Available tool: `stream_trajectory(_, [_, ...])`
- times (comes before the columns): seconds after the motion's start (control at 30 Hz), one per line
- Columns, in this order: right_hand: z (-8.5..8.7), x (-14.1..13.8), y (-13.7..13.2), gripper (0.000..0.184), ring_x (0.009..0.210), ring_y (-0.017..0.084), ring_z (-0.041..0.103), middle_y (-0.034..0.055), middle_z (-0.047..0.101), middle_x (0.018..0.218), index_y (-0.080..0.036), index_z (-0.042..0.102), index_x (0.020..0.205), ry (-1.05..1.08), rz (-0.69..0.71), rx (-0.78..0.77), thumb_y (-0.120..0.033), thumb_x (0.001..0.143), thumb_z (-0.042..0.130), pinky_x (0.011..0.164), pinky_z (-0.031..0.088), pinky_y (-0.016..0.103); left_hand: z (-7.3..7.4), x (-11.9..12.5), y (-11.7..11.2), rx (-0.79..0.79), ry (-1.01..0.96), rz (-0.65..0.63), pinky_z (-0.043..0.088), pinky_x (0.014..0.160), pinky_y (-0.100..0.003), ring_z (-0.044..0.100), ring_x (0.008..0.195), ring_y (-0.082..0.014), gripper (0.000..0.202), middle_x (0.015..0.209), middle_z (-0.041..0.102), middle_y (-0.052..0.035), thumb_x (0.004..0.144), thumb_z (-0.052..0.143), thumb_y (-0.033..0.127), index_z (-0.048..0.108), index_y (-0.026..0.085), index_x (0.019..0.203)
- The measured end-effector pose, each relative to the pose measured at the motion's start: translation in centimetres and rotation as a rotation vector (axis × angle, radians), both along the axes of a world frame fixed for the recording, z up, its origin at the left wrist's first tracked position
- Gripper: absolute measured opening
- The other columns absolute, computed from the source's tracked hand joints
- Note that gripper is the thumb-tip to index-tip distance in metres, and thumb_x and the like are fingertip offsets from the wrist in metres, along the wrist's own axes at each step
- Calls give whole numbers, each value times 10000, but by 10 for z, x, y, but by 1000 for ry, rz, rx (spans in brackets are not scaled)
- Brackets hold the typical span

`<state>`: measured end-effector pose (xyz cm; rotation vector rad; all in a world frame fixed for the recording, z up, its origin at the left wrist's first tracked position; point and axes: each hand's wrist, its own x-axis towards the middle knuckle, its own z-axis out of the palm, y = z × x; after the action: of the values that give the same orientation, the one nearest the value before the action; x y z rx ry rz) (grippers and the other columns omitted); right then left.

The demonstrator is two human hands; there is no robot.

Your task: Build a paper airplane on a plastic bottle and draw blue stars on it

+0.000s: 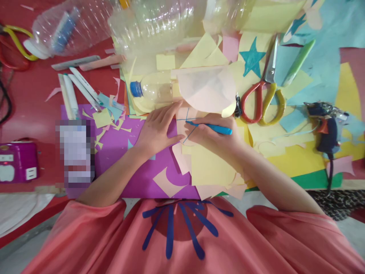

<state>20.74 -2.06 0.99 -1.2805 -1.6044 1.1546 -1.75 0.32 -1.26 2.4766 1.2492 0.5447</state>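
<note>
A blue marker point(218, 128) is held in my right hand point(221, 133), its tip touching a pale pink piece of paper point(182, 114). Blue lines run across that paper between my hands. My left hand point(159, 129) lies with fingers spread at the paper's left side, thumb and fingertips at its edge. Under my right wrist lies a pale yellow sheet point(211, 163). Just beyond the hands are a rounded pale pink sheet point(208, 89) and a small clear bottle point(156, 87) with a blue cap.
Scissors point(270, 83) with red and yellow handles lie to the right, near a blue paper star point(253, 57) and a glue gun point(327, 133). On the left are several markers point(82, 85), paper scraps and a phone point(75, 152). Large plastic bottles point(151, 23) line the back.
</note>
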Motion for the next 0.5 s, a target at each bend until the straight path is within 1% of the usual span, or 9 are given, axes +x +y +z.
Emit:
stream_trajectory(0.1, [1,0,-1,189,892,176,725,61,770,968,-211,788,949,7,25,7,-325,872,658,787,592,294,-2,0,-1,34,-2,-1,473,1025,-426,561,1270,-309,847,1422,549,-140,793,767,378,288,219,1473])
stream_trajectory(0.17, [2,0,-1,184,889,179,724,57,771,955,-214,789,939,0,40,14,-319,874,653,782,590,295,-3,-1,-1,45,-9,-2,470,1022,-424,561,1268,-309,810,1416,554,-145,828,729,418,290,210,1477])
stream_trajectory(0.27, [2,0,-2,172,845,172,719,45,770,909,-220,789,911,-4,43,25,-320,872,655,758,587,294,-4,-1,0,46,-17,-23,456,1038,-426,549,1287,-304,694,1432,538,-148,923,587,490,291,210,1485])
stream_trajectory(0.37, [0,1,-2,165,811,162,718,38,771,894,-219,786,898,9,58,29,-321,869,660,736,581,283,-3,-2,0,45,-25,-45,441,1059,-425,529,1317,-296,573,1450,521,-149,995,447,455,296,202,1486])
stream_trajectory(0.5, [-2,2,-2,169,797,144,719,29,777,889,-219,783,904,33,126,53,-312,888,642,711,569,253,-2,-1,1,45,6,-43,446,1061,-427,523,1326,-296,556,1457,516,-152,994,447,396,285,196,1486])
